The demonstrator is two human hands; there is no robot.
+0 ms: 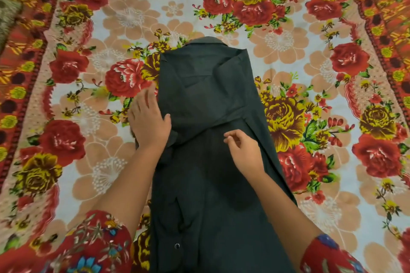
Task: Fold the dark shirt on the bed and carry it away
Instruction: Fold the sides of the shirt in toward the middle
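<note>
Dark cloth fills the middle of the frame. It is the dark shirt with a collar (206, 99), and it lies flat on the bed cover with big red and yellow roses (288, 17). Both sides of the shirt are folded in, so it makes one long strip. The collar (207, 40) points to the top of the frame. The other end of the shirt runs off the bottom edge. A small round button (177, 245) shows low down, near the shirt's left side.

The left hand (148, 119) is left of centre, palm down and flat. Its fingers are straight, close together and point up the frame. The thumb sticks out to the right and lies on the shirt. The hand rests on the shirt's left edge (part of it is on the bed cover too). Its arm comes up from the lower left in a red flowery sleeve (95, 244).

The right hand (244, 152) is just right of centre, over the middle of the shirt. Its fingers are loosely curled, and the thumb and first finger are close together. No cloth shows between them. I cannot tell if this hand touches the shirt. Its arm comes from the lower right.

The two hands are apart, with a strip of shirt between them.
</note>
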